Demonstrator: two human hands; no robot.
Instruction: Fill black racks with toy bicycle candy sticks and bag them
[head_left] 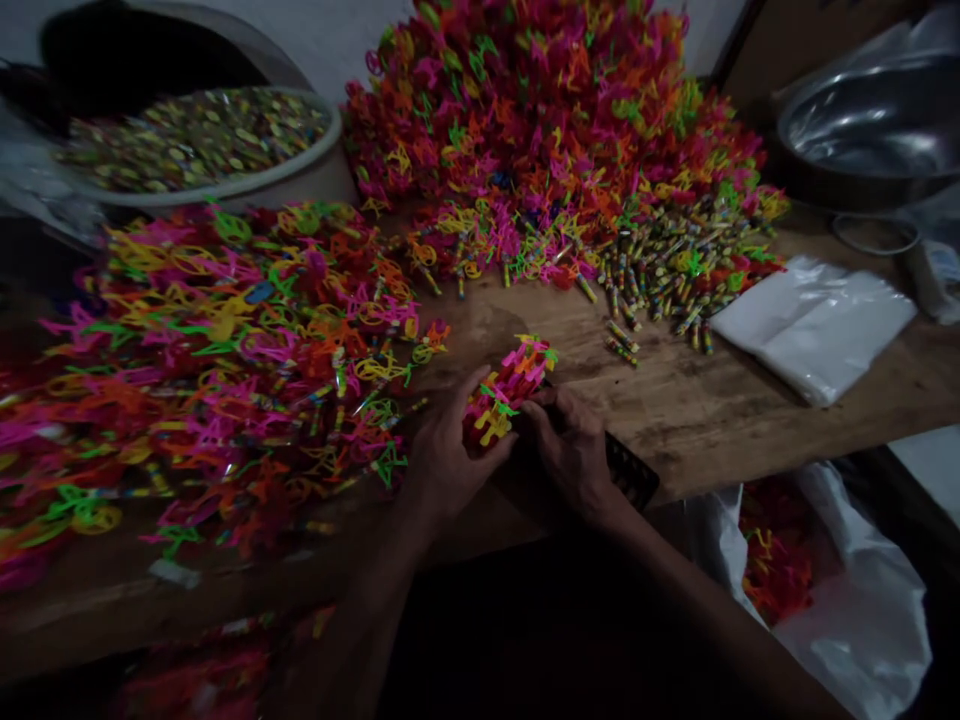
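My left hand (442, 455) and my right hand (574, 450) together grip a packed row of small neon plastic toys (508, 388), pink, yellow, orange and green, lying on the wooden table (697, 400) near its front edge. My left hand holds the near end of the row and my right hand presses its right side. Under my right hand lies a dark flat ribbed object (632, 472), partly hidden.
A big heap of neon plastic toys (547, 110) rises at the back, another spread (210, 360) covers the left. Small wrapped sticks (667, 270) lie right of centre. There are clear plastic bags (817, 325), a metal basin (870, 130), a bowl of small pieces (195, 140) and a white sack (862, 610).
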